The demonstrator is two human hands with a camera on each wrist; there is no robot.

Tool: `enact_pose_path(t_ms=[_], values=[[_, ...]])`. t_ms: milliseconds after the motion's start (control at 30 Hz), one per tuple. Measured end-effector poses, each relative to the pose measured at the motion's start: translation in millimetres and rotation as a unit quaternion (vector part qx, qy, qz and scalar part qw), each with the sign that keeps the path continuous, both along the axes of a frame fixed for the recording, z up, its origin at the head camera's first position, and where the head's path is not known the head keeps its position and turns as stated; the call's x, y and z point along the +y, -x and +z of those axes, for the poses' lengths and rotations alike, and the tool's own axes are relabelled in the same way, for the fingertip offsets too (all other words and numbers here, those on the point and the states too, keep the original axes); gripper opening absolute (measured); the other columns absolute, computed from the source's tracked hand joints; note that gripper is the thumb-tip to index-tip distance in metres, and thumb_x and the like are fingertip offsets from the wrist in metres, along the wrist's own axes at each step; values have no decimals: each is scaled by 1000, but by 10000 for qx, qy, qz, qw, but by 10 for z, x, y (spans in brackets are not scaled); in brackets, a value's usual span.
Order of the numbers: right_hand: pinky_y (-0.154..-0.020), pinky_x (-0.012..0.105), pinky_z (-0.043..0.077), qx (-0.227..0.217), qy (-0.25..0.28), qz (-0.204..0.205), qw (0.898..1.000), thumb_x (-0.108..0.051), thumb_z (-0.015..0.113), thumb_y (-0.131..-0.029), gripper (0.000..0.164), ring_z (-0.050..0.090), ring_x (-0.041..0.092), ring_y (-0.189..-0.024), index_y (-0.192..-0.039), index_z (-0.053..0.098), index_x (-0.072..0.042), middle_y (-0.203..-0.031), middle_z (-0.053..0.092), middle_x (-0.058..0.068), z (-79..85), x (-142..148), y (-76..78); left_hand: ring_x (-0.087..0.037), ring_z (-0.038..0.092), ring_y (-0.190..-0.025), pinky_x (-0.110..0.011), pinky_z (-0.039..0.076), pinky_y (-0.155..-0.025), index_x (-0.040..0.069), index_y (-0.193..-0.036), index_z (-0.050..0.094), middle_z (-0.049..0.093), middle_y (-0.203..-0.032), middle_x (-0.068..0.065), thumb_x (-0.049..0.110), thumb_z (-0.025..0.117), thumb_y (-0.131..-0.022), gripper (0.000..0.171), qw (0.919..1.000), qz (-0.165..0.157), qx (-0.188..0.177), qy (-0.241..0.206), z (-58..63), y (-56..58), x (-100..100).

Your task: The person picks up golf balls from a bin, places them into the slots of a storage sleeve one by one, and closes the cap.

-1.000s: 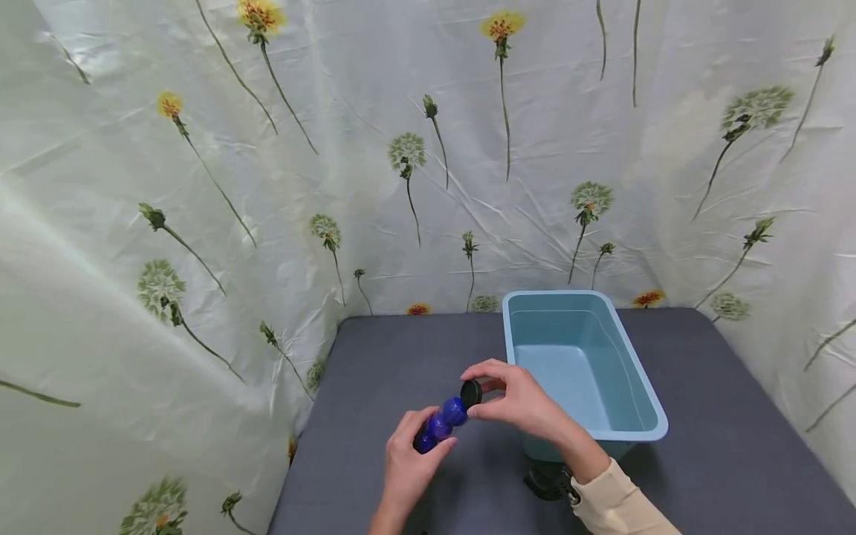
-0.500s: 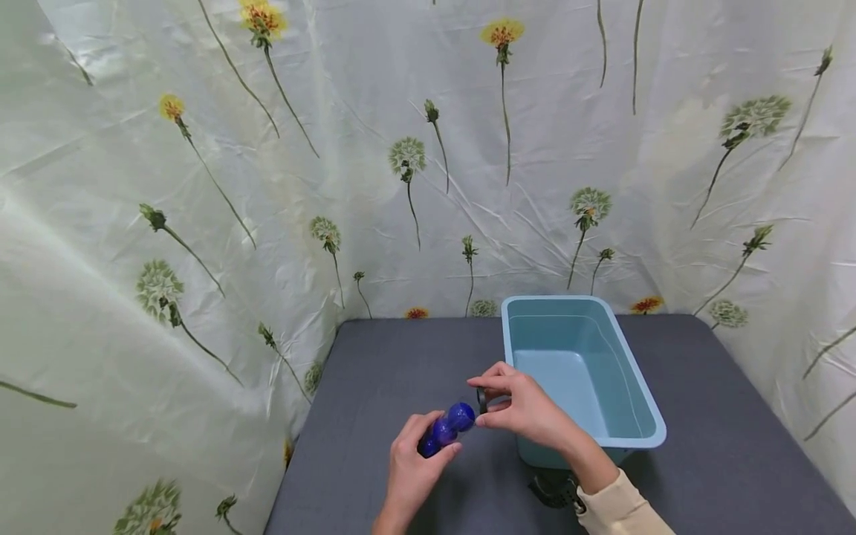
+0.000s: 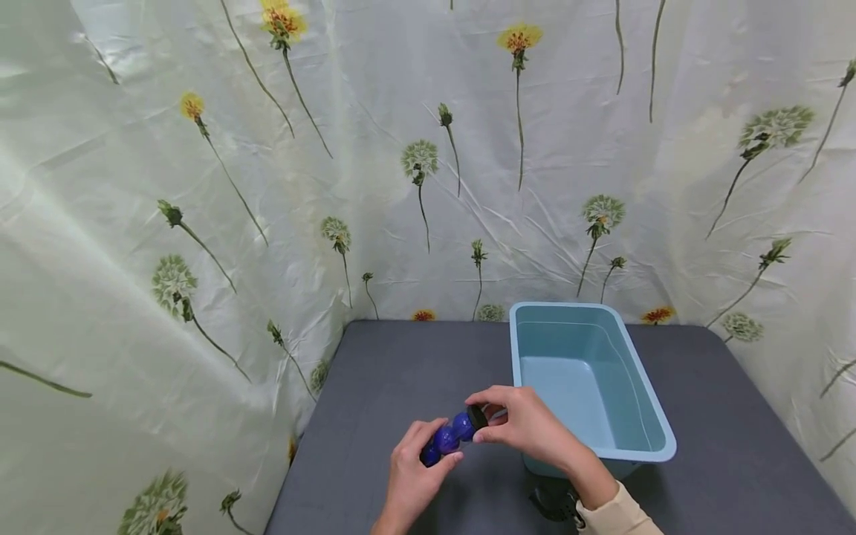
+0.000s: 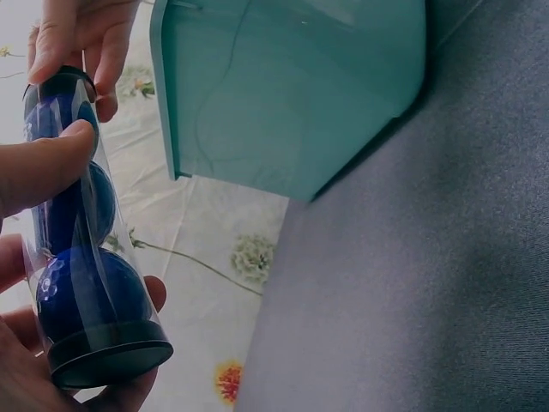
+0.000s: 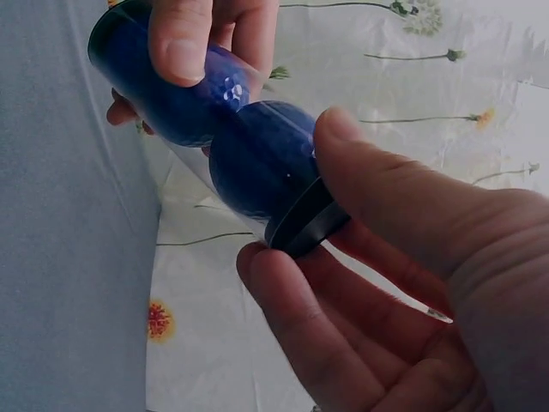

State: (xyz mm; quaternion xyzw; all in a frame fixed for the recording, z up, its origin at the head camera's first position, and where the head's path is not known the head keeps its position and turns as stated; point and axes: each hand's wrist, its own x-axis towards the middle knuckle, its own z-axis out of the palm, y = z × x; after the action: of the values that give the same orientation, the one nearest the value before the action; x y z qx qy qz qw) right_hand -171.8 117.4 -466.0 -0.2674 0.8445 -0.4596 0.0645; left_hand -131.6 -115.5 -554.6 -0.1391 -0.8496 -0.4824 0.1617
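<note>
My left hand (image 3: 416, 462) grips a clear plastic tube (image 4: 118, 236) round its side, thumb along the top. Inside sit dimpled blue golf balls (image 3: 446, 439) in a row. A black cap (image 4: 111, 354) closes the tube's lower end. At the other end my right hand (image 3: 524, 425) pinches a second black cap (image 5: 307, 221) between thumb and fingers. That cap sits at the tube's mouth, against the last ball in the right wrist view. The tube is held tilted above the table, its right end higher.
A light-blue plastic tub (image 3: 620, 375) stands on the dark grey tabletop (image 3: 394, 364), just behind and right of my right hand. A black strap (image 3: 551, 504) hangs by the right wrist. A flower-printed curtain (image 3: 374, 186) encloses the table's back and sides.
The right hand held the black cap apart from the tube, turning it from face-on to edge-on; now the cap is at the tube's end. The left hand keeps its grip.
</note>
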Motion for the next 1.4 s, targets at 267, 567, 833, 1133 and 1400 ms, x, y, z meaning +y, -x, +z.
enact_pose_path(t_ms=[267,567,833,1133,1400], values=[[-74,20,54,103,-234,0,9997,-30,84,-81,46,66,10,-90,-123,71,-18,-106,67,-9,-33,48,-31,-9,61,-88,-30,53,-75,21,-124,69,63,-105,10,40,82,-84,47,9998,-133,119,90,-47,-29,47],[-68,22,54,518,-378,59,9979,-30,86,-79,50,62,3,-78,-124,73,-14,-97,68,-11,-31,27,-63,-11,60,-87,-29,53,-74,23,-124,70,61,-102,12,43,82,-82,48,9991,-351,-239,-87,-18,-53,17],[-55,22,47,961,-462,310,9938,-28,85,-79,53,53,0,-65,-127,71,-12,-94,68,-11,-25,25,-105,-12,60,-86,-28,53,-75,19,-124,71,62,-100,10,43,82,-82,50,9974,-542,-455,-126,55,-109,-26],[-57,19,48,1266,-436,526,9896,-30,85,-79,52,53,-1,-69,-126,72,-12,-96,67,-10,-22,8,-97,-11,60,-85,-28,53,-73,17,-121,72,60,-98,10,40,84,-80,48,9975,-540,-466,10,155,-106,-61],[-63,21,51,1406,3,145,9900,-27,89,-74,47,55,1,-72,-117,75,-15,-91,63,-14,-81,0,-114,-12,59,-85,-28,52,-73,23,-120,72,61,-99,11,42,84,-81,45,9984,-469,-319,2,171,-84,-47]])
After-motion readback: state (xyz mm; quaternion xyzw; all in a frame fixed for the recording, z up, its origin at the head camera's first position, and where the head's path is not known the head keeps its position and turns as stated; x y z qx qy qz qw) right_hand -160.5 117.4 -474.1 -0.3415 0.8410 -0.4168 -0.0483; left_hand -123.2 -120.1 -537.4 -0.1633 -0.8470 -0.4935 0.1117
